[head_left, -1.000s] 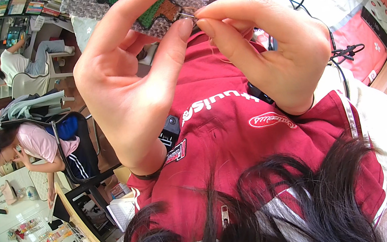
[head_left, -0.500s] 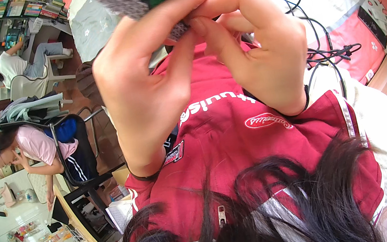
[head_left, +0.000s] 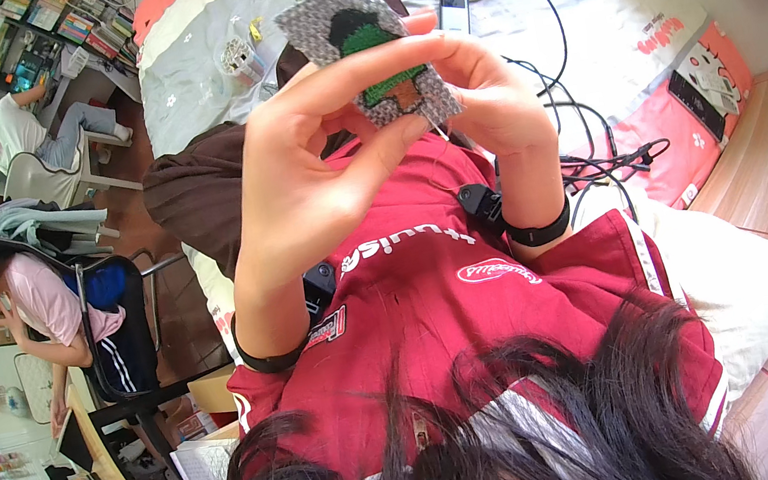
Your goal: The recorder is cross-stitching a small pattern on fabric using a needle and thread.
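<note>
A small embroidered piece [head_left: 380, 58], grey with a green, black-topped tree and a brown trunk, is tilted above my lap. My left hand [head_left: 313, 141] grips it, thumb across the lower edge and index finger stretched over the front. The curled fingers of my right hand [head_left: 498, 101] meet the piece at its right edge and lower corner. What they pinch there is hidden. A short pale thread [head_left: 439, 129] hangs by that corner. Both wrists wear black straps, each with a small black device.
On the bed [head_left: 517, 63] lie a small dark handheld device [head_left: 453, 10], tangled black cables [head_left: 607, 159] and a clear round container [head_left: 239, 60]. Two people sit to the left, one in a pink top [head_left: 52, 303], the other in white [head_left: 15, 128]. A wooden panel [head_left: 742, 153] borders the right.
Both hands have lowered with the embroidered piece, whose tree now faces me more fully. The right fingers have shifted to its right edge. More of the bed shows.
</note>
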`<state>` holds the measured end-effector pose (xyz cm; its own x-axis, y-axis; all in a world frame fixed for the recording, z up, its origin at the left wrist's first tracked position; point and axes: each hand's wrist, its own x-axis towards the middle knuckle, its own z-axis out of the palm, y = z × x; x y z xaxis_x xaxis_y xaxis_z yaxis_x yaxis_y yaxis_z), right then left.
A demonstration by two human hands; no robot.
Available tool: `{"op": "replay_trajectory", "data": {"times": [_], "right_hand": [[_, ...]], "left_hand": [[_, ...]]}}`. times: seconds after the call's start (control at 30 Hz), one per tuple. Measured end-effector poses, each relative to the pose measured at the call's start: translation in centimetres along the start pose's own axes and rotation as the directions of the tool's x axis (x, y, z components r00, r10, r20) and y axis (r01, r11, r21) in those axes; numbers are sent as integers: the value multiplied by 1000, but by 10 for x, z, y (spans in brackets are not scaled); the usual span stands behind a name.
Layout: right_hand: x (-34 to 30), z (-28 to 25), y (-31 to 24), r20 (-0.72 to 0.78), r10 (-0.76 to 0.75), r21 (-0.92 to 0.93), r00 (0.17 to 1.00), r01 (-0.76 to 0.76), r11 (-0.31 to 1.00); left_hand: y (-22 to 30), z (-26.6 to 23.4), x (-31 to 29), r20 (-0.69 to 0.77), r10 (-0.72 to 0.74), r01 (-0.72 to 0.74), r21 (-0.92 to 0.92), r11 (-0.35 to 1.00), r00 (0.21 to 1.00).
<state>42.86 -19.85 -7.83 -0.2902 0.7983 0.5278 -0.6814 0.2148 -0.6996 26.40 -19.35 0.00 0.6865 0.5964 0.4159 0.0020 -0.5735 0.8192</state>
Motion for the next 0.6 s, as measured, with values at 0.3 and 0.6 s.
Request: {"op": "replay_trajectory", "data": {"times": [0.3, 0.6], "right_hand": [[12, -26, 10, -10, -114, 295, 993, 112, 949], [-33, -183, 7, -742, -223, 485, 632, 735, 474]], "left_hand": [[2, -2, 1, 21, -63, 60, 152, 987, 998], [1, 1, -1, -81, 13, -8, 56, 998, 997]]}}
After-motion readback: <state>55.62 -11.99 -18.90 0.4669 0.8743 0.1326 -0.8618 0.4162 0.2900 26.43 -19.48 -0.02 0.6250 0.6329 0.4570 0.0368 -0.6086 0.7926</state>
